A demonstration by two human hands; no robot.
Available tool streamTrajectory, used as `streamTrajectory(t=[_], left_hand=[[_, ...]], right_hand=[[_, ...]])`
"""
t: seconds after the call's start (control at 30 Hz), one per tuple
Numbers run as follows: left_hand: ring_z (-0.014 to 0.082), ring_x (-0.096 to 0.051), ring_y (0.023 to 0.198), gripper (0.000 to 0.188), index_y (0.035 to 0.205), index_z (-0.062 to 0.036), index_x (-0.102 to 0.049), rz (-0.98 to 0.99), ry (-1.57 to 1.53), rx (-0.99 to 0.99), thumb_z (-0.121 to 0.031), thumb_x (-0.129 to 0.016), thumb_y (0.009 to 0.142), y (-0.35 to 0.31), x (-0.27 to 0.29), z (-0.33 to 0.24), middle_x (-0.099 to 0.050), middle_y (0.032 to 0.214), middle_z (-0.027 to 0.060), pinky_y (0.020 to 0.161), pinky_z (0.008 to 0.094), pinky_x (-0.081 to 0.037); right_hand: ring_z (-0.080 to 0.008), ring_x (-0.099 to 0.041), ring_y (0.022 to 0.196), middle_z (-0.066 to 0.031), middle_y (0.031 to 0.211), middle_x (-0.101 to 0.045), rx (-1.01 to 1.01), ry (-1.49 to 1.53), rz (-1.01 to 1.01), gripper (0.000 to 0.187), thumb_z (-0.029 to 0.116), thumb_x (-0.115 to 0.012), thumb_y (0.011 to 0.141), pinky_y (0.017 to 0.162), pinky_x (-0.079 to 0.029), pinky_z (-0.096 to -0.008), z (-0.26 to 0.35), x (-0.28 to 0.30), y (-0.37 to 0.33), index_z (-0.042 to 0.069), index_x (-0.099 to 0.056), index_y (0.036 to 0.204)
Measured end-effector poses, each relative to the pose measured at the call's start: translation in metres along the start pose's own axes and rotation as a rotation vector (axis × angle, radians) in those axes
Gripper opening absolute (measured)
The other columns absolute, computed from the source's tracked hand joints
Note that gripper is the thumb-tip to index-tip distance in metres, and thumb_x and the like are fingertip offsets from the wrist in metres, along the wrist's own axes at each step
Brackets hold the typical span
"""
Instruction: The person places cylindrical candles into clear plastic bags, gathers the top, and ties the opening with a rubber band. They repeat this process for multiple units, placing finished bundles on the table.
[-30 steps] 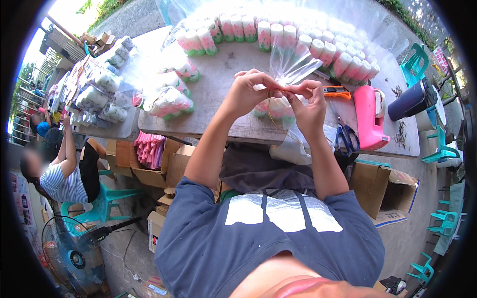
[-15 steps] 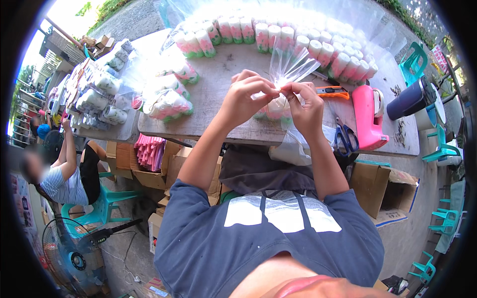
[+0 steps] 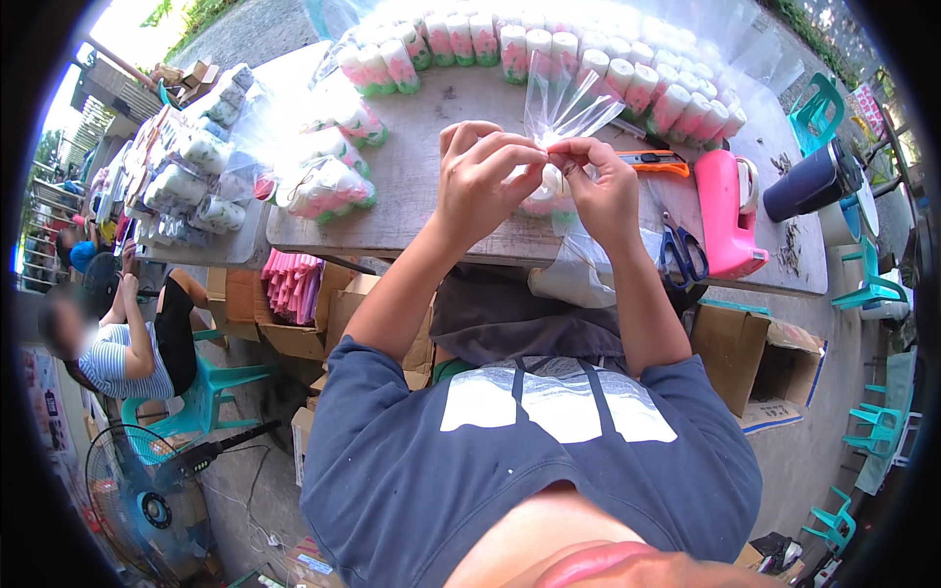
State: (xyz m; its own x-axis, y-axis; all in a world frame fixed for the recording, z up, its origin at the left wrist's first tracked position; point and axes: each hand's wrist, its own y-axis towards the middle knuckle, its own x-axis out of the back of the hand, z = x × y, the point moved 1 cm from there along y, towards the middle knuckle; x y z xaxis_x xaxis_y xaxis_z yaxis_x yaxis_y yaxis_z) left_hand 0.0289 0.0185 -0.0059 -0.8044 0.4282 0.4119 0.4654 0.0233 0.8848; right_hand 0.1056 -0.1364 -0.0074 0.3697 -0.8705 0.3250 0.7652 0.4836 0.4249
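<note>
My left hand (image 3: pixel 487 186) and my right hand (image 3: pixel 601 188) meet over the near part of the table, fingertips pinched on the gathered neck of a clear plastic bag (image 3: pixel 561 106). Above the pinch the bag's loose end fans out. Below it, partly hidden by my hands, sit the bag's white, pink and green rolls (image 3: pixel 542 206). Whether a tie is at the neck is too small to tell. Beside my right hand lie an orange box cutter (image 3: pixel 655 161) and dark-handled scissors (image 3: pixel 682 253). A pink tape dispenser (image 3: pixel 723 220) stands just right of them.
Bagged rolls (image 3: pixel 461 41) line the table's far side, with more packs (image 3: pixel 328 186) at left. A dark tumbler (image 3: pixel 809 186) stands at the right end. Crumpled white plastic (image 3: pixel 578 279) hangs at the near edge. Cardboard boxes (image 3: pixel 725 358) sit below. A person (image 3: pixel 123 348) sits at far left.
My hands stay pinched at the bag's neck, with only a slight shift of the fingers. At far left, the seated person's raised arm has come down. The view has shifted slightly.
</note>
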Motion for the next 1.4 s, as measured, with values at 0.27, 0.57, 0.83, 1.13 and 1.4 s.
streamTrajectory(t=[0.27,0.57,0.83,1.13,1.4], left_hand=[[0.0196,-0.062,0.080,0.014,0.084,-0.0074,-0.069,-0.021,-0.483,0.680,0.001,-0.075,0.075,-0.008,-0.011,-0.010,-0.071,0.086,0.0057,0.077,0.0309,-0.048],[0.0248,-0.060,0.089,0.010,0.091,-0.0119,-0.075,0.131,0.002,0.291,-0.009,-0.073,0.081,0.004,0.005,-0.021,-0.070,0.091,0.0027,0.084,0.0370,-0.041],[0.0239,-0.060,0.090,0.011,0.094,-0.0083,-0.073,0.356,0.040,0.325,-0.006,-0.068,0.084,0.008,0.015,-0.016,-0.070,0.093,0.0049,0.085,0.0369,-0.041],[0.0105,-0.061,0.064,0.014,0.101,0.0032,-0.070,0.471,-0.467,0.785,-0.006,-0.064,0.093,0.017,0.016,-0.006,-0.071,0.081,0.0096,0.062,0.0282,-0.050],[0.0086,-0.061,0.066,0.016,0.103,0.0033,-0.071,0.475,-0.556,0.817,-0.006,-0.066,0.092,0.017,0.016,-0.009,-0.071,0.083,0.0077,0.061,0.0255,-0.050]], right_hand=[[-0.0200,-0.063,0.085,-0.0040,0.096,-0.074,0.239,-0.047,-0.183,0.029,0.006,-0.077,0.082,0.088,-0.047,-0.0379,-0.006,-0.008,-0.007,0.007,-0.058,0.104],[-0.0184,-0.055,0.083,0.0017,0.099,-0.074,0.817,-0.470,-0.439,0.037,0.004,-0.079,0.078,0.092,-0.037,-0.0416,-0.021,-0.016,-0.010,0.015,-0.046,0.089],[-0.0179,-0.053,0.086,0.0029,0.100,-0.073,0.776,-0.477,-0.405,0.027,0.009,-0.074,0.082,0.091,-0.031,-0.0385,-0.021,-0.017,-0.013,0.016,-0.049,0.088],[-0.0178,-0.047,0.094,0.0083,0.091,-0.059,0.598,-0.557,-0.493,0.015,0.023,-0.078,0.078,0.089,-0.028,-0.0374,-0.011,-0.018,-0.021,0.020,-0.074,0.091],[-0.0180,-0.048,0.094,0.0073,0.093,-0.058,0.572,-0.687,-0.539,0.014,0.024,-0.080,0.074,0.089,-0.027,-0.0387,-0.008,-0.022,-0.027,0.021,-0.074,0.086]])
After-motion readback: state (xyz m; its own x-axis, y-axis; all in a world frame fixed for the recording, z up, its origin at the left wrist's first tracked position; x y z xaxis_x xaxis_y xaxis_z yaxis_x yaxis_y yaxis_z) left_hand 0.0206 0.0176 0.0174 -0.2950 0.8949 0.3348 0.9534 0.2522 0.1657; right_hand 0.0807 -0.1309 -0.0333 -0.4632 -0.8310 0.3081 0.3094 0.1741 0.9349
